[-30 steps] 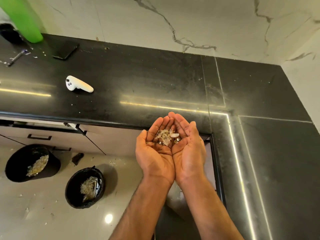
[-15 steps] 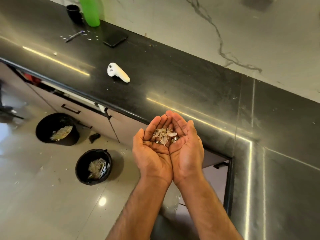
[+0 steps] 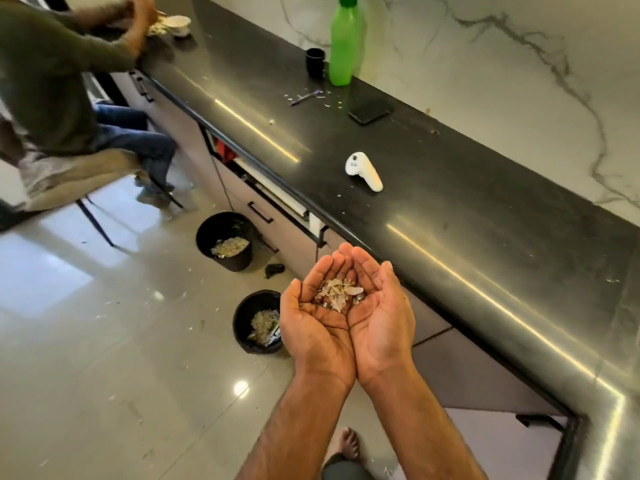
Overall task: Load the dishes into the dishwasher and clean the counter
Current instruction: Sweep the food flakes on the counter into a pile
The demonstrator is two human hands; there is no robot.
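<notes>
Head view of a kitchen floor and a long black counter that runs from far left to near right along a marble wall.

Hands. The left hand and right hand are pressed side by side, palms up, forming 1 shallow cup held over the floor, just off the counter's near edge. The fingers of both hands are gently curved upward and close together, not wrapped round anything. In the hollow where the 2 palms meet lies a small heap of pale scraps with a few dark round bits among them; what these bits are cannot be told.

Floor. 2 black bins stand on the pale tiles to the left of the hands: the near bin, just beside the left hand, and the far bin, close to the cabinet fronts. Each holds light-coloured waste. Small flecks are scattered over the tiles.

Counter. A white controller lies on its side at mid-counter. Farther along are a dark phone, a pen among small flecks, a tall green bottle and, just beside it, a black cup.

Far left. A seated person leans on the counter end near a white bowl.
</notes>
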